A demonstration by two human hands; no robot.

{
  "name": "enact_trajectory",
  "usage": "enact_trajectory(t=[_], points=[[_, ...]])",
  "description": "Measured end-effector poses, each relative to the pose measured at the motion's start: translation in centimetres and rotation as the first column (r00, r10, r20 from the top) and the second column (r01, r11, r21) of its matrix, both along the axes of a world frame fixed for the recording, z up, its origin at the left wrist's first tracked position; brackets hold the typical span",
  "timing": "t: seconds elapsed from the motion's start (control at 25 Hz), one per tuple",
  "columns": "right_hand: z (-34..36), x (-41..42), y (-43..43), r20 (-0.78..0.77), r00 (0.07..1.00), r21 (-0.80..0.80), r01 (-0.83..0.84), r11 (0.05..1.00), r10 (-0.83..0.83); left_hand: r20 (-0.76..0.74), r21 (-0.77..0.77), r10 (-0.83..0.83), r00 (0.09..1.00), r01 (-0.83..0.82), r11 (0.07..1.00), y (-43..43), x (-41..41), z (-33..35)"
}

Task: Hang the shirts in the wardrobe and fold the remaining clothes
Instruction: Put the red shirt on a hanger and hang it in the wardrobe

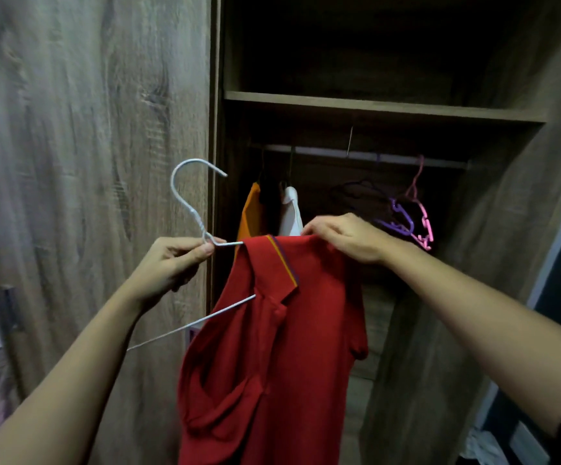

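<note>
While the left hand (175, 263) pinches the white wire hanger (194, 209) at its twisted neck, holding it steady, the right hand (343, 238) grips the red polo shirt (272, 357) at its shoulder, apparently to work the hanger arm in through the collar. It's in front of the open wardrobe (386, 109), below the rail (356, 156): red knit, striped collar edge, drooping half-threaded.
</note>
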State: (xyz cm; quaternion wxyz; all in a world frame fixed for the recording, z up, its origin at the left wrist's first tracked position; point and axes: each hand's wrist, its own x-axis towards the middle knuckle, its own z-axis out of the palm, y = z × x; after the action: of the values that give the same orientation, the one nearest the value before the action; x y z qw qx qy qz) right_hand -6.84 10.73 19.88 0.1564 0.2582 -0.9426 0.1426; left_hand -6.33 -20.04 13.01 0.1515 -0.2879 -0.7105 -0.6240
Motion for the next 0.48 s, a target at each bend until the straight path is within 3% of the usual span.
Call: enact_trajectory(t=[0.04, 0.12, 0.24, 0.36, 0.48], points=[[-0.1, 0.3, -0.6, -0.022, 0.998, 0.239, 0.064, 0.969, -0.061, -0.008, -0.034, -0.005, 1.000, 0.005, 0.999, 0.4, 0.2, 0.2], [-1.0, 0.4, -1.9, -0.125, 0.991, 0.443, 0.103, 0.891, -0.052, -0.027, -0.076, -0.006, 1.000, 0.004, 0.997, 1.7, 0.8, 0.4], [-2.4, 1.1, -4.0, -0.217, 0.973, 0.436, 0.022, 0.900, 0.081, -0.090, -0.131, 0.009, 0.996, -0.021, 0.991, 4.1, 1.2, 0.1], [-2.0, 0.8, -4.2, -0.219, 0.973, 0.410, 0.026, 0.912, 0.071, -0.162, -0.083, 0.015, 0.987, -0.029, 0.996, 5.1, 0.7, -0.3], [-0.9, 0.8, -3.7, -0.039, 0.994, 0.135, -0.099, 0.986, 0.105, -0.258, -0.085, 0.126, 0.958, -0.153, 0.985, 5.0, -0.7, -1.0]])
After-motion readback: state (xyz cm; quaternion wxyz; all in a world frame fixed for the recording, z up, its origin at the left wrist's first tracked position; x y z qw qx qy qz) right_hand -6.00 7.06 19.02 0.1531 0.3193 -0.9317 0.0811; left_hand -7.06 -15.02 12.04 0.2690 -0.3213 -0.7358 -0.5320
